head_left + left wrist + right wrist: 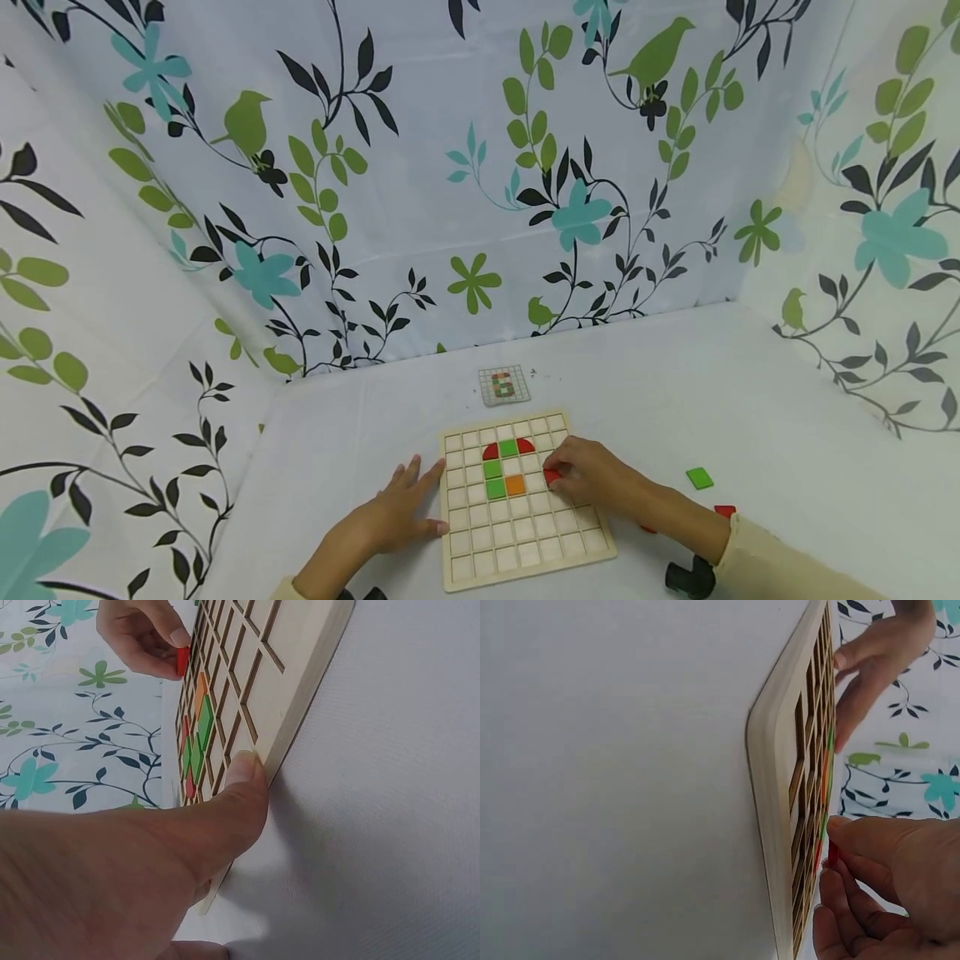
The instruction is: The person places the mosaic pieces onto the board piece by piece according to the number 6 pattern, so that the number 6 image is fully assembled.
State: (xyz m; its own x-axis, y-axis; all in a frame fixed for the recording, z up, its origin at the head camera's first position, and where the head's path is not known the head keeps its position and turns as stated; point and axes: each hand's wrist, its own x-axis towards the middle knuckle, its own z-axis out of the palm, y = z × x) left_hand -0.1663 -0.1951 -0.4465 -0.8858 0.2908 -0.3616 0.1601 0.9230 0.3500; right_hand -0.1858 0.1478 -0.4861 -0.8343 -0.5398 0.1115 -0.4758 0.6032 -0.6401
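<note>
A square wooden grid board (528,529) lies on the white table, with green, orange and red tiles set in its upper middle cells. Two red quarter-round tiles flank a green tile (507,448) in one row; more green tiles and an orange tile (514,485) sit below. My right hand (596,475) pinches a red tile (833,853) between thumb and fingers, over the board's right part. Along the left edge my left hand (401,510) rests with fingers spread, its thumb touching the frame, as the left wrist view also shows.
Behind the board lies a small picture card (504,385) showing a coloured grid pattern. Right of the board are a loose green tile (700,477) and a red tile (724,511); another red piece is partly hidden by my right forearm. Patterned cloth (420,200) surrounds the table.
</note>
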